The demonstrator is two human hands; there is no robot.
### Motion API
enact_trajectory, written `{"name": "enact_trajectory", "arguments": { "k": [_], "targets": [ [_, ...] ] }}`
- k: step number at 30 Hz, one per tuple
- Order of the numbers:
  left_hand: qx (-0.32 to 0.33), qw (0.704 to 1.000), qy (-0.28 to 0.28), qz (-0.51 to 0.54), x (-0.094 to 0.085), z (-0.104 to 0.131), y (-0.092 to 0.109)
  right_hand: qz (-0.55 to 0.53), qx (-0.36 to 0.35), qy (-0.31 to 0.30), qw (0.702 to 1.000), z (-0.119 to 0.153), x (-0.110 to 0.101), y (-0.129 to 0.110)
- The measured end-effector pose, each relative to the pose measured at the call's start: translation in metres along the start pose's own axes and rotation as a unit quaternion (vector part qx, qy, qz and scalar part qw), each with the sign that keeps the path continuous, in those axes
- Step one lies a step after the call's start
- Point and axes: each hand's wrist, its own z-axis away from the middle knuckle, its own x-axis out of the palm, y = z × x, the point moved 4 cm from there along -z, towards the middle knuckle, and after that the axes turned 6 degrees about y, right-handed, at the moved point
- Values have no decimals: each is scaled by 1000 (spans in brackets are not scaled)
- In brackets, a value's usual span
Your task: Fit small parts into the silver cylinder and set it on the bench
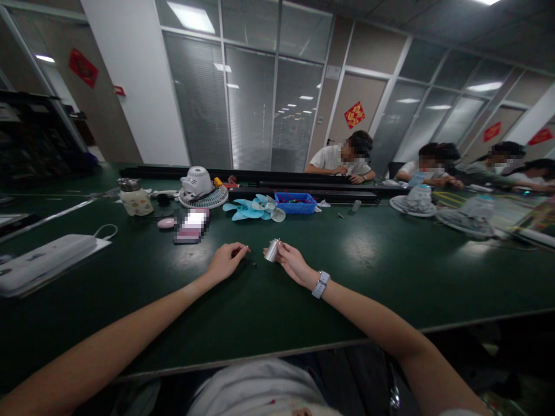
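Note:
In the head view my right hand (295, 263) grips a shiny silver metal cylinder (272, 251), tilted, just above the green table (243, 323). My left hand (226, 260) is to the left of it, with thumb and fingers drawn together; what they hold, if anything, is too small to make out. A tiny dark part (254, 264) lies on the table between the two hands. Beyond them are light-blue fan blades (251, 208) and a blue tray (295, 203) with small coloured items inside.
A white fan part (198, 188), a patterned jar (135, 199), a phone (191, 225) and a pink oval object (166, 223) stand at the back left. A white device (47, 260) lies far left. Several people sit at the back right, near more fan parts (414, 202).

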Motion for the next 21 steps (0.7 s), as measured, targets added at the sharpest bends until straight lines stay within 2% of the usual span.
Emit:
{"name": "enact_trajectory", "arguments": {
  "k": [6,21],
  "targets": [
    [3,1000,1,-1,0,0,2,36,-3,-27,999,-2,-2,2],
    [0,1000,2,1,2,0,-4,26,32,-13,999,2,-1,-2]
  ]
}}
